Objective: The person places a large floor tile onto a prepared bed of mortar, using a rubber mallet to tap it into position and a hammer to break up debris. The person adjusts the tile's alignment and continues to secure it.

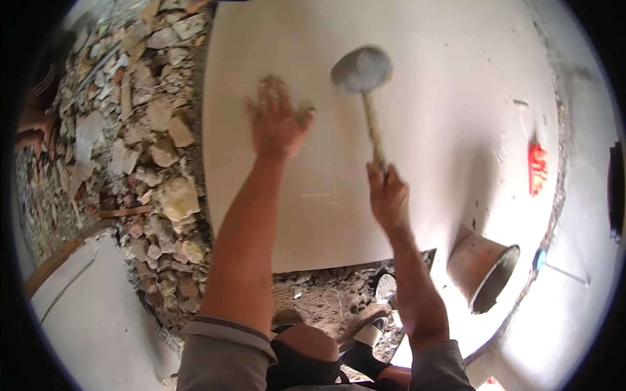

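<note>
A large pale floor tile (313, 221) lies in front of me. My left hand (277, 127) is over its left part, fingers spread, with the fingertips blurred; it holds nothing. In my right hand (390, 192) is the handle of a rubber mallet (363, 70), with a dark grey head and a light wooden shaft. The mallet head is above the tile, to the right of my left hand. Whether it touches the surface I cannot tell.
Broken stone and rubble (163, 153) cover the left side. An orange-brown bucket (479, 267) lies tipped at the right, near a red packet (536, 169) on the tiles. A blue-ended tool (540, 260) leans by the right wall. Rough mortar (326, 293) shows below the tile's near edge.
</note>
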Available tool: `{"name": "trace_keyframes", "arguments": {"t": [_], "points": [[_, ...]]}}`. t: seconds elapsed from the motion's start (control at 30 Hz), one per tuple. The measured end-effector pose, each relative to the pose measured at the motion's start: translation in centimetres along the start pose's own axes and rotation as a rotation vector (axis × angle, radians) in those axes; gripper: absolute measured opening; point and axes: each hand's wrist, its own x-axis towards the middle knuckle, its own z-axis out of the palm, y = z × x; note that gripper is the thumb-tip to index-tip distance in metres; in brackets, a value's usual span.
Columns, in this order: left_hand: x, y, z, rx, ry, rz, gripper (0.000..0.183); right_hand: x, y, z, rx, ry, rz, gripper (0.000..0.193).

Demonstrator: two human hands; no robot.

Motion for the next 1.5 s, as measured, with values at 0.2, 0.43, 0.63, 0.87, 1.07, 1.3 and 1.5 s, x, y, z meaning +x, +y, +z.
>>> {"name": "trace_keyframes", "arguments": {"t": [0.2,0.43,0.63,0.87,1.07,1.3,1.5], "points": [[0.0,-0.4,0.6,0.025,0.076,0.036,0.086,-18.7,1.7,0.3,0.371,-0.112,0.483,0.027],[-11.4,-6.3,-2.8,-0.097,-0.076,0.128,0.109,-22.5,1.1,0.7,0.109,-0.114,0.167,0.028],[-22.7,-8.7,-2.3,-0.155,-0.214,0.062,0.12,-15.1,-2.9,2.1,0.717,0.088,0.184,0.024],[-22.2,-8.6,-3.6,-0.179,-0.38,0.002,0.113,-8.4,-7.1,5.1,0.34,0.037,0.038,0.029],[-22.4,-8.4,-4.4,-0.215,-0.393,-0.006,0.111,-4.9,-10.3,6.8,-0.007,-0.153,-0.004,0.035],[-22.3,-8.2,-4.3,-0.164,-0.387,-0.002,0.109,-2.9,-14.7,6.8,0.313,0.042,-0.033,0.04],[-22.6,-8.3,-4.4,-0.193,-0.312,0.011,0.107,-2.8,-14.6,6.1,0.384,-0.069,0.013,0.041]]}}
